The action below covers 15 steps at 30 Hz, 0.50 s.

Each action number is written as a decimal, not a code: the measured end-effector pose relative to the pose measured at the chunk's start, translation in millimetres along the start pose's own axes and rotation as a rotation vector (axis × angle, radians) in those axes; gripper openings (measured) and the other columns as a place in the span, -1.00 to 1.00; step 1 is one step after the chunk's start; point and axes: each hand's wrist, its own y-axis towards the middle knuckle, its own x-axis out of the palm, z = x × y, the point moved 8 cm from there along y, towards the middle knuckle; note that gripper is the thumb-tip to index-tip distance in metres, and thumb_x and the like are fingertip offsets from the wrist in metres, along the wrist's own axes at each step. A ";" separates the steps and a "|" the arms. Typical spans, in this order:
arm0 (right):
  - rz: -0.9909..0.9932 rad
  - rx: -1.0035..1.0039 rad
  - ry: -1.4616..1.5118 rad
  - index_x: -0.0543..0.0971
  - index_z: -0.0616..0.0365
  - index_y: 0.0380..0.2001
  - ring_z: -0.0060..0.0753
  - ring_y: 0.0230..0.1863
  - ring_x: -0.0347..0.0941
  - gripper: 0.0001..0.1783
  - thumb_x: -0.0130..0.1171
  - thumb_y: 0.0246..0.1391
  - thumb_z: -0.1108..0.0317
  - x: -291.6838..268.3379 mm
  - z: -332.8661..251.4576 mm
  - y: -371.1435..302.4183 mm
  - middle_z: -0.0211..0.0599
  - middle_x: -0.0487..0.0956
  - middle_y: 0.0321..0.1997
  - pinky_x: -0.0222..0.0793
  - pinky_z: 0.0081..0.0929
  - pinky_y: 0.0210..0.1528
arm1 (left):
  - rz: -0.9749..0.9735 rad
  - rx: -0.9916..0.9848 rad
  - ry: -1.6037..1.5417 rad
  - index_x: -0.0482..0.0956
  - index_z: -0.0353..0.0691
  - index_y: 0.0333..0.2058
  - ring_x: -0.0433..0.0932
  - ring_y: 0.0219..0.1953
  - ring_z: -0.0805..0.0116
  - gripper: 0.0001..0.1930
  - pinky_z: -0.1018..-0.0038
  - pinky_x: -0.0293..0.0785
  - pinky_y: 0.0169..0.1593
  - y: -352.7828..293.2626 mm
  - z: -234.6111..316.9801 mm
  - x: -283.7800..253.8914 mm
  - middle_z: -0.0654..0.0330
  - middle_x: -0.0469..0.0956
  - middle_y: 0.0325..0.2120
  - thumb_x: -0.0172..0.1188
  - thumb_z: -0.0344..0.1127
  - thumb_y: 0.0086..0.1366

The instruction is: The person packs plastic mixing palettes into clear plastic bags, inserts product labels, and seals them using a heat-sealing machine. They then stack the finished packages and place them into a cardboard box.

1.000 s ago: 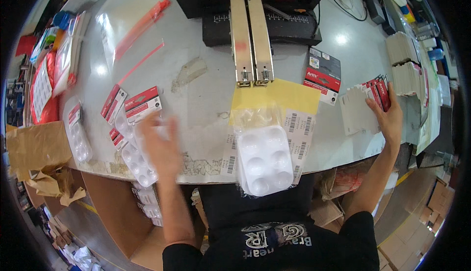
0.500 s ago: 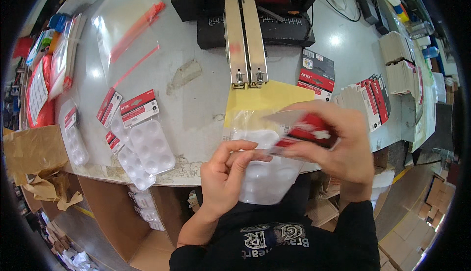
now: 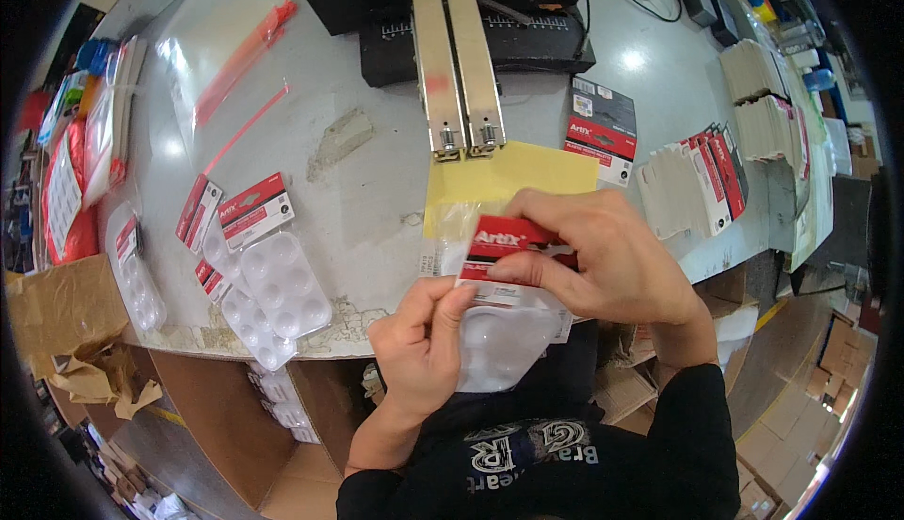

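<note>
Near the table's front edge, my left hand pinches the lower left corner of a red, black and white header card at the mouth of a clear bag. Inside that bag is a white plastic paint palette, hanging over the edge toward me. My right hand is closed on the card's right side, thumb in front and fingers behind. The card is folded over the bag's top, as far as I can see. Behind it lies a yellow sheet, beneath the two metal arms of a black machine.
Several bagged palettes with header cards lie to the left, near clear bags with red strips. At right are a flat card, fanned cards and card stacks. An open cardboard box stands below the table.
The header card, tilted and blurred before, now faces me and sits lower over the bag. My right hand has turned with it, and my left hand has closed in on its corner.
</note>
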 end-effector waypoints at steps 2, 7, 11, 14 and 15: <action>0.161 0.001 0.096 0.55 0.27 -0.34 -0.33 -0.54 0.47 -0.69 0.40 -0.14 0.35 -10.5 7.1 -4.2 -0.25 0.53 -0.58 0.37 -0.56 -0.41 | 0.097 -0.052 0.012 0.59 -0.38 -0.33 0.43 -0.50 0.66 -0.86 0.69 0.35 -0.41 1.5 -6.5 -10.0 0.27 0.59 -0.55 0.15 -0.41 0.31; -0.062 0.467 0.465 0.61 0.33 -0.40 -0.65 -0.60 0.46 -0.85 0.27 0.04 0.43 22.1 54.4 -34.4 -0.33 0.58 -0.54 0.33 -0.69 -0.53 | 0.283 -0.077 -0.129 0.58 -0.48 -0.25 0.43 -0.43 0.64 -0.78 0.73 0.32 -0.35 6.3 -21.5 -30.0 0.28 0.58 -0.47 0.10 -0.38 0.36; 0.058 0.433 0.649 0.63 0.35 -0.35 -0.65 -0.58 0.48 -0.87 0.18 0.12 0.47 30.5 64.0 -42.4 -0.30 0.59 -0.53 0.38 -0.68 -0.53 | 0.288 -0.125 -0.094 0.58 -0.48 -0.18 0.45 -0.41 0.62 -0.77 0.70 0.37 -0.31 8.5 -33.5 -27.2 0.25 0.60 -0.45 0.11 -0.38 0.35; 0.069 0.431 0.679 0.63 0.34 -0.35 -0.65 -0.58 0.48 -0.87 0.18 0.11 0.46 36.1 69.1 -44.4 -0.31 0.59 -0.53 0.38 -0.67 -0.53 | 0.298 -0.108 -0.077 0.57 -0.48 -0.13 0.46 -0.39 0.61 -0.75 0.68 0.39 -0.28 9.6 -34.6 -26.6 0.23 0.62 -0.42 0.12 -0.40 0.34; 0.073 0.438 0.679 0.62 0.34 -0.36 -0.65 -0.58 0.48 -0.87 0.18 0.11 0.47 37.1 70.6 -44.7 -0.32 0.59 -0.53 0.38 -0.67 -0.53 | 0.298 -0.112 -0.066 0.57 -0.47 -0.12 0.47 -0.39 0.61 -0.75 0.67 0.40 -0.27 9.8 -34.9 -26.6 0.22 0.62 -0.41 0.13 -0.40 0.33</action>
